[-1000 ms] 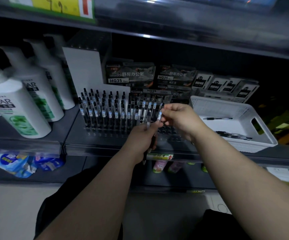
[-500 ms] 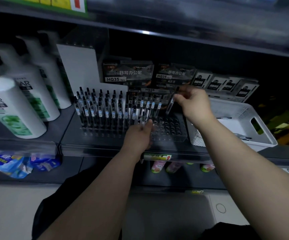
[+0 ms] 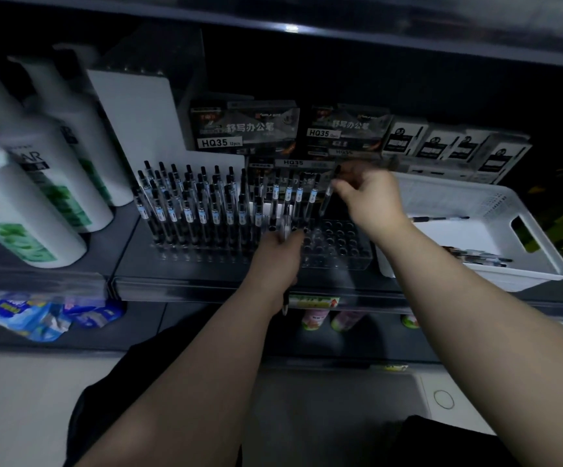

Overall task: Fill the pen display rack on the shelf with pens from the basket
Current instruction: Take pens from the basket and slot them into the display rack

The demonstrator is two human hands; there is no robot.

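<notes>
— Where is the rack standing?

— The clear pen display rack [image 3: 340, 246] is standing at the front of the dark shelf [image 3: 205, 284], between the shampoo bottles and the basket. Its left and middle holes are holding upright black-capped pens [image 3: 202, 210]. The holes at its right end are showing empty.

— What are the hands doing?

— The right hand [image 3: 371, 200] is pinching one pen [image 3: 325, 203] near its top, between thumb and fingertips. That pen is tilting, with its cap leaning right and its lower end hanging over the rack's back right holes. Whether it is touching a hole, I cannot tell. The left hand [image 3: 278, 252] is hovering at the rack's front edge, fingers curling round a second pen [image 3: 285, 303] whose dark end is poking out below the wrist. Blur is hiding whether it is gripping more than one.

— And the basket?

— The white basket [image 3: 448, 197] is sitting just beside the rack's right end, on the same shelf. A loose pen [image 3: 441, 218] is lying near its back wall, and a small bunch of pens [image 3: 479, 256] is lying toward its front.

— What is surrounding all that?

— White shampoo bottles [image 3: 47, 197] with green labels are standing to the left. HQ35 pen boxes [image 3: 244, 129] and small white boxes [image 3: 441, 146] are lining the back. A white card [image 3: 131, 116] is rising behind the rack's left half. On the lower shelf, blue packets [image 3: 27, 315] are lying at the left.
</notes>
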